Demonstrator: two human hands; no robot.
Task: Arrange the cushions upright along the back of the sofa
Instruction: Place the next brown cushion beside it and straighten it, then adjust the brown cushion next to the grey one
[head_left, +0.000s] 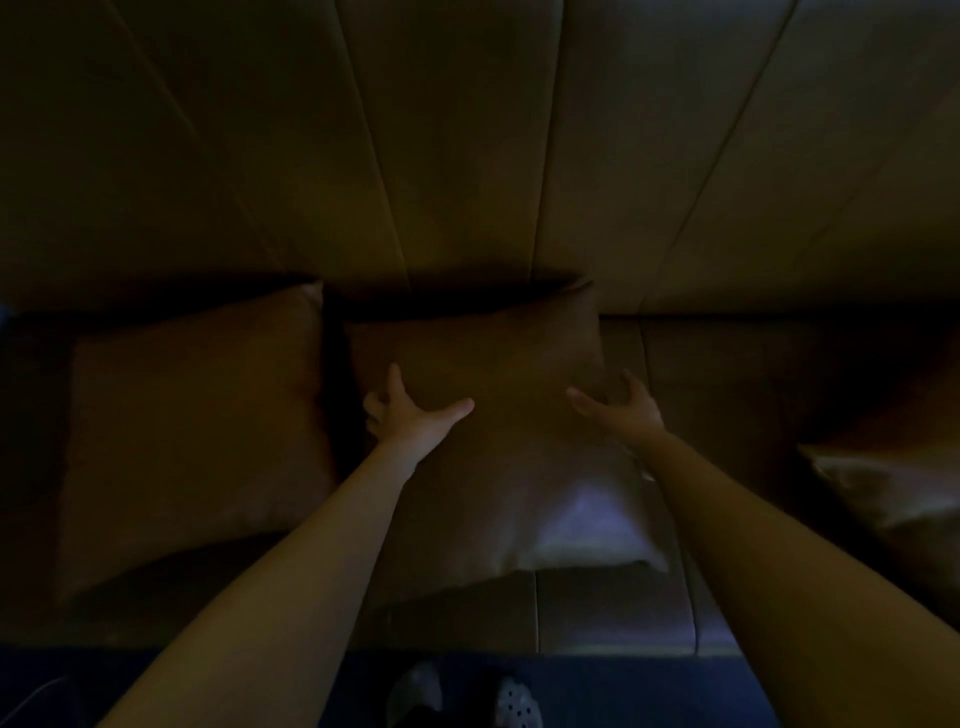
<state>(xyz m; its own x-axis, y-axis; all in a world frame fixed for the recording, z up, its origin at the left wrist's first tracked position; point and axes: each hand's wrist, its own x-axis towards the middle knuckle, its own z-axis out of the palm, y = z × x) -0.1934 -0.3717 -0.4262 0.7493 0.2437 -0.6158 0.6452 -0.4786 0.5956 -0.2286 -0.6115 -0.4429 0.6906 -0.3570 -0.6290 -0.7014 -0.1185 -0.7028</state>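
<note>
The scene is very dark. A brown middle cushion (498, 364) leans against the sofa's padded back (467, 156), its lower edge on the seat. My left hand (410, 415) lies on its left side with fingers spread, some curled around the edge. My right hand (623, 410) touches its right side, fingers spread too. A second brown cushion (197, 426) rests to the left, against the back. A third cushion (893, 499) lies at the right edge, partly out of view.
The sofa seat (613, 603) runs across the bottom, with a seam near the middle. Below it are a dark blue floor (260, 686) and my two shoes (467, 696). The seat between the middle and right cushions is bare.
</note>
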